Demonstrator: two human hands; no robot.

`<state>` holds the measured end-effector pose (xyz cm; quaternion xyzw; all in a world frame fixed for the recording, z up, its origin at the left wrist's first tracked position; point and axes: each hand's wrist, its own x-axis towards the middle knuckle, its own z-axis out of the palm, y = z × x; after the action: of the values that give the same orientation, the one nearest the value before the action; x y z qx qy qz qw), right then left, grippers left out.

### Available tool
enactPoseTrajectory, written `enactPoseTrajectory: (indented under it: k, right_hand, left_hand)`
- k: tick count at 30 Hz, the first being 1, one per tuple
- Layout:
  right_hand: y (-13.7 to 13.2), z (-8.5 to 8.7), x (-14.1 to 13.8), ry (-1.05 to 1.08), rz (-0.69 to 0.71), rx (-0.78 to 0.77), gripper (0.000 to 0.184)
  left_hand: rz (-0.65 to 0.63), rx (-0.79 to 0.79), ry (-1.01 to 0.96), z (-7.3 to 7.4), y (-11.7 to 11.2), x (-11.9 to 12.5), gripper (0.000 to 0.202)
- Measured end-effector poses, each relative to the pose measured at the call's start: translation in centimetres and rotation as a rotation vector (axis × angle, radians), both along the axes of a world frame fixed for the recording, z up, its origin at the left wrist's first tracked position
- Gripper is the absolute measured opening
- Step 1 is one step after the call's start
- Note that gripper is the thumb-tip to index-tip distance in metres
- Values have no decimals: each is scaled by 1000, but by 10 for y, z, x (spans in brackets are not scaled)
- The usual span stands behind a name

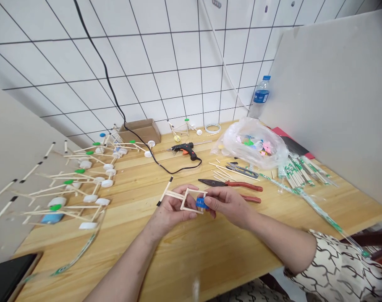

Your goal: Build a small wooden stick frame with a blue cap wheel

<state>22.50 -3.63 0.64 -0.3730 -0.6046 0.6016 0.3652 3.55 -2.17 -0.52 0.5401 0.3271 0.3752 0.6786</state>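
Observation:
My left hand (168,214) is closed around a small frame of wooden sticks (185,199), whose crossbar has black ends. At the frame's open right end, my right hand (231,205) pinches a blue bottle cap (200,203) between thumb and fingers. The cap sits between the two side sticks; whether it is fixed there I cannot tell. Just beyond my right hand lie red-handled pliers (241,184), with thread snips (243,170) and loose wooden sticks (224,173) behind them.
Several stick models (80,184) with white and green caps fill the left side. A corded glue gun (186,149) lies near a cardboard box (140,131). A plastic bag of caps (257,144), packaged sticks (299,172) and a water bottle (261,96) are right. A phone (13,274) lies front left.

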Motion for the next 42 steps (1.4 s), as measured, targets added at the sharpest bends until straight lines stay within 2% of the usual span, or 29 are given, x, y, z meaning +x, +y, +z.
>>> enactPoseTrajectory:
  k: [7, 17, 23, 27, 34, 42]
  right_hand:
    - [0, -3, 2, -15, 21, 45, 35]
    - [1, 4, 0, 68, 12, -38, 41]
    - [2, 3, -2, 152, -82, -130, 42]
    - [2, 3, -2, 170, -118, -139, 40]
    - [2, 3, 1, 216, -23, -231, 34]
    - [-1, 5, -1, 248, 12, -216, 22]
  left_hand:
    - [2, 3, 2, 0, 0, -1, 51]
    - [-28, -19, -26, -4, 4, -6, 52]
    - [-10, -34, -41, 0, 3, -5, 53]
    - [-23, -30, -47, 2, 3, -5, 52]
    - [-69, -24, -26, 1, 4, -5, 51]
    - [-76, -13, -18, -2, 5, -5, 54]
